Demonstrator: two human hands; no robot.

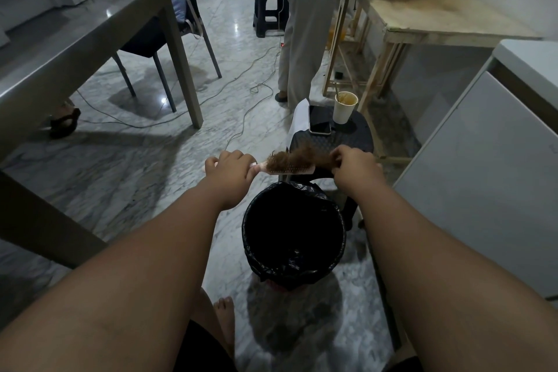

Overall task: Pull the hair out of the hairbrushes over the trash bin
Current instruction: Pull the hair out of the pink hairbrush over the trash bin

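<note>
Plainly, a pink hairbrush [291, 169] was held level above the twelve o'clock rim of the trash bin [294, 272], which was lined with a black bag and stood on the marble floor [136, 175]. The brush handle, at the nine o'clock end, was gripped by the left hand [229, 170], with the fingers curled round it. A thick mat of brown hair [287, 157] was seen lying over the bristles, and its three o'clock end was pinched by the curled fingers of the right hand [353, 166]. Just past the bin, at twelve o'clock, a dark stool [356, 139] was seen, on which a phone [319, 121] and a paper cup [345, 109] were set side by side, the cup at three o'clock of the phone. Farther off at twelve o'clock a standing person [305, 24] was seen. A grey tabletop [75, 30] was seen at ten o'clock and a wooden tabletop [422, 12] at two o'clock.
</note>
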